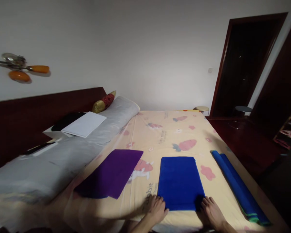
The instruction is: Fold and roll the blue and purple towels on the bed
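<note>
In the head view, the folded blue cloth (180, 181) lies flat on the printed bed sheet (169, 129) right in front of you, a neat rectangle with its short near edge toward your body. Your left hand (158, 208) is at its near left corner, fingers bent and touching the edge; your right hand (212, 210) is at the near right corner, fingertips against the fabric. You have both hands low on the bed, but whether either one pinches the cloth or merely presses it, I cannot tell.

To the left of the blue cloth, and apart from it, you have a purple cloth (116, 171) lying flat at a slant, its near left part in shadow. To the right, near the bed's edge, a long blue bundle with green edging (237, 187) stretches away from you; rolled or folded, I cannot tell.

Farther left, grey bedding (121, 111) runs along the dark wooden headboard (46, 103), with a flat white panel (84, 124) and a red and gold cushion (105, 102) near it. Beyond the bed's far right corner stands a light-topped stool (202, 108).
</note>
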### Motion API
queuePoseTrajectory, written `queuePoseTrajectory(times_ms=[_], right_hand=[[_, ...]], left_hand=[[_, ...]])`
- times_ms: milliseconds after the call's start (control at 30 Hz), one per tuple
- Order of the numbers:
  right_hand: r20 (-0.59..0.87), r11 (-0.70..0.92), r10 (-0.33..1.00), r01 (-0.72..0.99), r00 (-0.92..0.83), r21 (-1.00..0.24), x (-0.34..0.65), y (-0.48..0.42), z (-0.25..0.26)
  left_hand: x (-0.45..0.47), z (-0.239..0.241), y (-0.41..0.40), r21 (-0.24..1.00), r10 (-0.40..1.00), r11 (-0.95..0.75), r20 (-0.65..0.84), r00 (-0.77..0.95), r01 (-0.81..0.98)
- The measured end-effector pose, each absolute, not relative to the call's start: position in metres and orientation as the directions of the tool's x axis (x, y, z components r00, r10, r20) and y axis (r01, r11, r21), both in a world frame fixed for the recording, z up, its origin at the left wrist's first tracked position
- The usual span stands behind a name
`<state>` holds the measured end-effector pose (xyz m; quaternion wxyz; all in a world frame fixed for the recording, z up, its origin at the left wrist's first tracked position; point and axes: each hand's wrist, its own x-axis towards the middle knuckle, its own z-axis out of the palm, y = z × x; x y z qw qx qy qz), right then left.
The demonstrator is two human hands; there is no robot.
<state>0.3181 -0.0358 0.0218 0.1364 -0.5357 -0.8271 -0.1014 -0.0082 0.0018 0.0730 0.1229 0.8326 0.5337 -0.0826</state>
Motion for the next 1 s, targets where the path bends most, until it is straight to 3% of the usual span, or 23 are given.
queuePoseTrajectory(times_ms=[200, 367, 567, 633, 733, 800, 1000], right_hand=[[0.334, 0.406, 0.859, 0.914, -0.389, 0.022, 0.319, -0.035, 0.014], [0.341, 0.396, 0.860, 0.918, -0.379, 0.023, 0.320, -0.031, 0.005], [0.340, 0.384, 0.867, 0.923, -0.363, 0.008, 0.308, -0.033, 0.007], [0.287, 0.487, 0.844, 0.872, -0.454, -0.055, 0.299, -0.037, 0.015], [0.140, 0.658, 0.748, 0.698, -0.649, -0.284, 0.284, -0.043, 0.028], [0.073, 0.681, 0.687, 0.605, -0.723, -0.413, 0.280, -0.046, 0.033], [0.036, 0.641, 0.703, 0.610, -0.711, -0.466, 0.307, -0.050, 0.049]], left_hand=[[0.001, 0.060, -0.003, 0.109, 0.837, -0.490, -0.217, 0.502, 0.865], [0.019, 0.057, -0.012, 0.235, 0.614, -0.750, -0.101, 0.783, 0.618], [0.024, 0.039, -0.018, 0.315, 0.538, -0.754, -0.206, 0.817, 0.576], [0.023, 0.035, -0.017, 0.331, 0.534, -0.748, -0.213, 0.818, 0.575], [0.021, 0.033, -0.015, 0.350, 0.520, -0.756, -0.189, 0.833, 0.552], [0.018, 0.034, -0.014, 0.356, 0.511, -0.767, -0.164, 0.844, 0.534], [-0.005, 0.049, -0.008, 0.279, 0.519, -0.817, -0.025, 0.855, 0.504]])
